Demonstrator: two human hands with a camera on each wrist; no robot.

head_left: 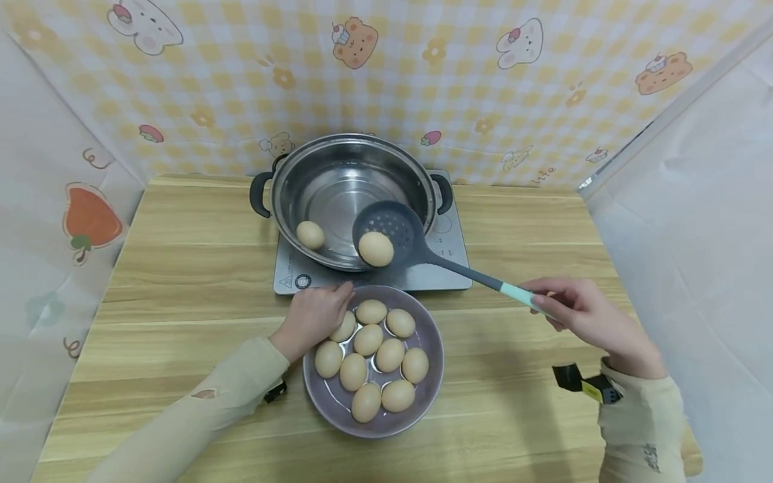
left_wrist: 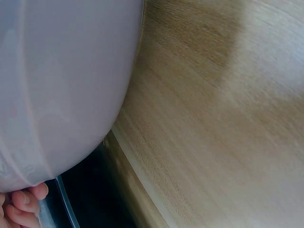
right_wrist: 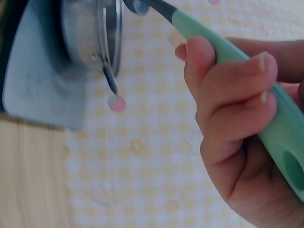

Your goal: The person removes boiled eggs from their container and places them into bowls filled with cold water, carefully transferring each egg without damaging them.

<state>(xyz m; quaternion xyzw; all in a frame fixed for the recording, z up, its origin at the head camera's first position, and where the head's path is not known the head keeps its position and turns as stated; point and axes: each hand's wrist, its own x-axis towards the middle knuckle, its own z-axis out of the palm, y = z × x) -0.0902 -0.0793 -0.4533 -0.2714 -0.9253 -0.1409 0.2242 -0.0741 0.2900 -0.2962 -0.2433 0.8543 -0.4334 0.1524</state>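
Observation:
My right hand (head_left: 576, 312) grips the mint-green handle of a grey slotted skimmer (head_left: 401, 231), its fingers curled round it in the right wrist view. One egg (head_left: 376, 249) lies in the skimmer's head, which is over the near right part of a steel pot (head_left: 338, 201). Another egg (head_left: 311, 235) is inside the pot, by its near left wall. My left hand (head_left: 314, 318) holds the far left rim of a purple bowl (head_left: 435, 376) containing several eggs. Curled left fingertips (left_wrist: 26, 202) show against the bowl's outer side in the left wrist view.
Under the pot sits a silver induction cooker (head_left: 449, 248). Black side handles (head_left: 260, 194) stick out from the pot. A yellow checked cloth (head_left: 386, 80) covers the wall behind the wooden table (head_left: 513, 396), and white sheets (head_left: 700, 201) hang at both sides.

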